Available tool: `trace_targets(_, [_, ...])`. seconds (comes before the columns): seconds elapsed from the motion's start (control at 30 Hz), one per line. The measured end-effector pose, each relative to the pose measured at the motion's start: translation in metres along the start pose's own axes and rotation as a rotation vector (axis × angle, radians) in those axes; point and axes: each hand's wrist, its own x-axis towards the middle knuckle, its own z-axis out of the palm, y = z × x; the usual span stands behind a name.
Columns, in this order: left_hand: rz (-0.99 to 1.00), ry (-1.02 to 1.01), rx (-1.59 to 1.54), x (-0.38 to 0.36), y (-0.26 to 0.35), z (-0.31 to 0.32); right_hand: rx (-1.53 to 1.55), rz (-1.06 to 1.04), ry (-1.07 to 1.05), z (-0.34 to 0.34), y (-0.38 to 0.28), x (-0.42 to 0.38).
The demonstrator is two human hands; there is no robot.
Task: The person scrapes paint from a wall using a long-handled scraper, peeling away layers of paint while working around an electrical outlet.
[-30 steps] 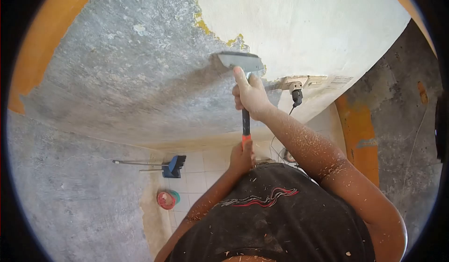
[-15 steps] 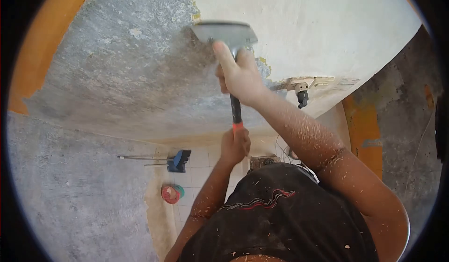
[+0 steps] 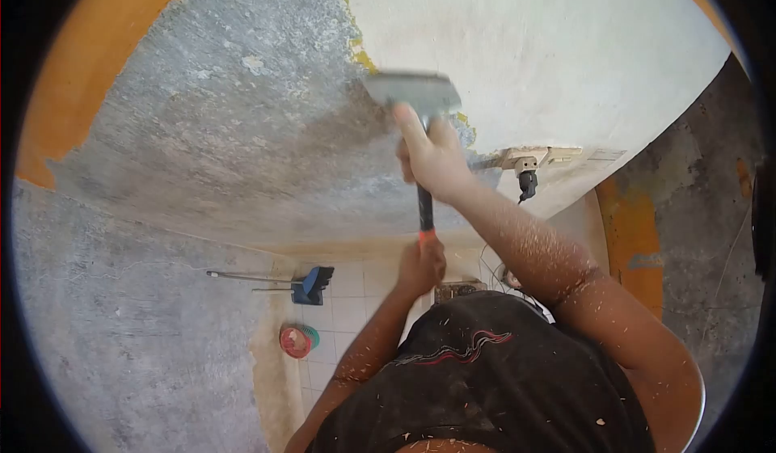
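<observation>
Hands (image 3: pixel 432 158) grip scraper (image 3: pixel 412 91), blade seemingly touching wall (image 3: pixel 242 130).

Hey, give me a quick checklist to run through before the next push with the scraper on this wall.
1. Right hand high on the scraper handle, finger along the neck: ok.
2. Left hand on the handle end: ok.
3. Blade at the paint edge: ok; flat on the wall: cannot tell, blurred.
4. Plug and socket close beside the right hand: not ok.
5. Broom and bowl on the floor, away from the body: ok.
</observation>
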Motion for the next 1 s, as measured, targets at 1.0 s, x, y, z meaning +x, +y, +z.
trace_targets(1.0, [0.016, -0.053, -0.031, -0.010, 0.029, 0.003, 0.153, 0.040, -0.173, 0.006, -0.016, 0.010])
